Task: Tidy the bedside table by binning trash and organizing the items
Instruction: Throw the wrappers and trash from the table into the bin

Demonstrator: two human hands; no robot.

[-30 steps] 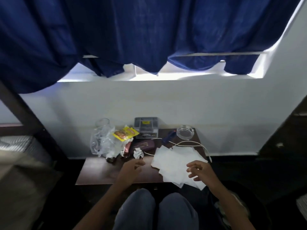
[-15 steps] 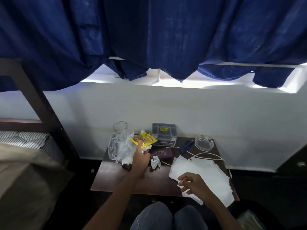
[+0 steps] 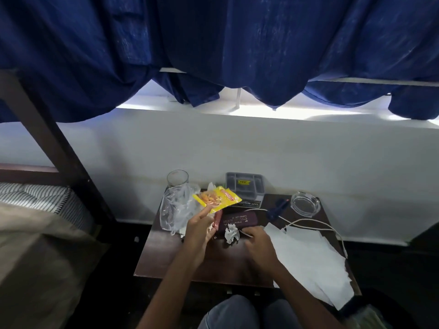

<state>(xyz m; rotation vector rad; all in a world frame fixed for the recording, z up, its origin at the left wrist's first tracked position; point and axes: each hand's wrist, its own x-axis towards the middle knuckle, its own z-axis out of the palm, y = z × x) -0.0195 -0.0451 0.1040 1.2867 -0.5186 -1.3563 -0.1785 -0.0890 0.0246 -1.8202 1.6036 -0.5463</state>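
On the dark wooden bedside table [image 3: 161,262], my left hand [image 3: 198,230] holds a yellow snack wrapper [image 3: 217,198] lifted above the tabletop, with a red wrapper [image 3: 216,220] pinched under the same fingers. My right hand [image 3: 257,243] rests fingers-down beside a crumpled white tissue [image 3: 231,234] and touches the white cable [image 3: 306,222]; whether it grips anything is unclear. A maroon case [image 3: 238,220] lies behind the tissue. White paper sheets [image 3: 308,260] cover the table's right side.
A clear plastic bag [image 3: 177,210] and a drinking glass [image 3: 177,178] stand at the back left. A grey organizer box [image 3: 244,185], a blue object [image 3: 276,208] and a glass ashtray [image 3: 305,201] sit along the back. A bed [image 3: 35,210] lies to the left.
My left hand reached to the back left and lifted the yellow wrapper. My right hand left the paper sheets and moved left to the crumpled tissue.
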